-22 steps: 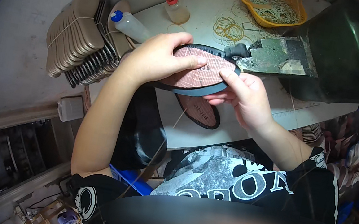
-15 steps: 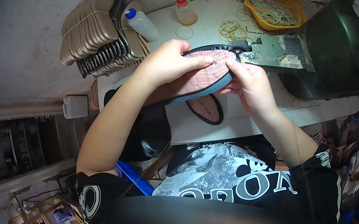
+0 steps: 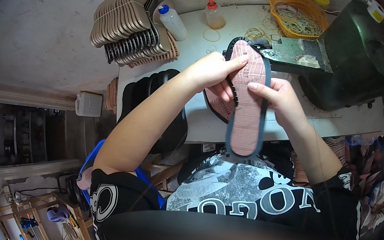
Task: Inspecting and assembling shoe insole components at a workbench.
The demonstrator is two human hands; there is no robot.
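Pink sole [image 3: 246, 122] with dark rim [image 3: 263, 112]

A yellow basket [image 3: 280, 24] holds tangled pale bands [image 3: 299, 22].

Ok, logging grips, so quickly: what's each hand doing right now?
Left hand: holding the sole, thumb on its pink face.
Right hand: holding the same sole, opposite edge.

Sole [image 3: 246, 124] was pink with pale lines and blue-grey edging [image 3: 260, 132], basket [image 3: 292, 33] at one o'clock orange-yellow, machine housing [image 3: 355, 56] at two o'clock dark green.
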